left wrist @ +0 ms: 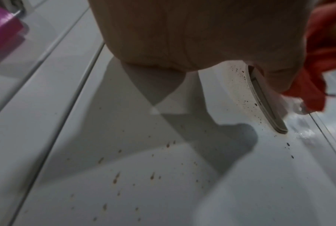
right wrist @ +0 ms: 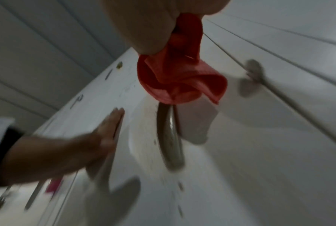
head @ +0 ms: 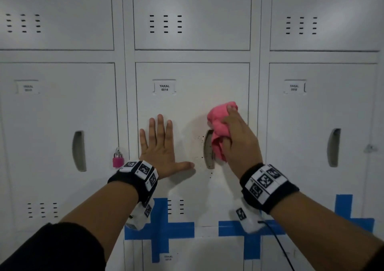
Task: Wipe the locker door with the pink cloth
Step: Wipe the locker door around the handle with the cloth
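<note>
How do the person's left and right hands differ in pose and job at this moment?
The left hand lies flat with fingers spread on the white metal locker door and holds nothing; the right hand is curled round the bunched pink cloth. The left sits beside the recessed handle, the right over it. Both wear black wristbands.
</note>
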The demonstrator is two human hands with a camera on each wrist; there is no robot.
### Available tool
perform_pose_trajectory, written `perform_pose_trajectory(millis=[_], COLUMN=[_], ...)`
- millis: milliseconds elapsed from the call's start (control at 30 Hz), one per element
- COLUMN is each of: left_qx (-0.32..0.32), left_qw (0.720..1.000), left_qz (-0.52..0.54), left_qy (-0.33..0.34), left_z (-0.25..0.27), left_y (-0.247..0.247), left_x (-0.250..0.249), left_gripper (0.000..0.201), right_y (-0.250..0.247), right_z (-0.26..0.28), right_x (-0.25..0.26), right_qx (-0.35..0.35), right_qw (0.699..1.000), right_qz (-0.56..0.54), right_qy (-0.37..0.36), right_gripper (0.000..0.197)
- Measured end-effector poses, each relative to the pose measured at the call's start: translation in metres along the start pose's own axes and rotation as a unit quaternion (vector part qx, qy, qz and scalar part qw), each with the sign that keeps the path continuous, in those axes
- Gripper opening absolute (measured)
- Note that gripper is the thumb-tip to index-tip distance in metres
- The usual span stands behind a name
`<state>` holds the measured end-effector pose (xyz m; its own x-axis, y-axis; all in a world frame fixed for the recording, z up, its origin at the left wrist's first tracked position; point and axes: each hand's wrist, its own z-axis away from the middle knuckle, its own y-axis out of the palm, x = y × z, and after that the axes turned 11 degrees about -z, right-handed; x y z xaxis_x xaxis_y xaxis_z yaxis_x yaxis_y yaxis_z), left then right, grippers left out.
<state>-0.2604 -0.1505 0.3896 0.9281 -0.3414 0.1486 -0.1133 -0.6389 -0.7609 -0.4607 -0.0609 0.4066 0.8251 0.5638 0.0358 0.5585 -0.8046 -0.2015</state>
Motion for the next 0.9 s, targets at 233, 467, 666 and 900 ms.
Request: perform_pose_trajectory(millis=[233,467,666,900], left_qx=[-0.001,-0.008,-0.004,0.005], left_qw=[1.000,1.000,1.000,1.000], left_qz=[0.002,0.002,0.007,0.001], left_qy=[0.003,0.008,0.018,0.008], left_z=[0.000,0.000,0.000,-0.001], left_y=[-0.001,0.001,-0.003,-0.001], left_x=[0.000,0.000,0.001,0.000], left_gripper=[0.137,0.137,0.139,0.138], right_y=[0.031,0.042,0.034,0.000], right_z=[-0.051,-0.020,0.016,0.006], right_x=[-0.003,-0.009,-0.009,-0.011], right_qx=[0.127,0.261,0.362,0.176], right_qw=[0.989,0.956,0.925,0.969], right_qz=[-0.002,0.111,0.032,-0.173], right_qy=[0.072,-0.078,-0.113,0.013], right_gripper=[0.073,0.074,0.053,0.023])
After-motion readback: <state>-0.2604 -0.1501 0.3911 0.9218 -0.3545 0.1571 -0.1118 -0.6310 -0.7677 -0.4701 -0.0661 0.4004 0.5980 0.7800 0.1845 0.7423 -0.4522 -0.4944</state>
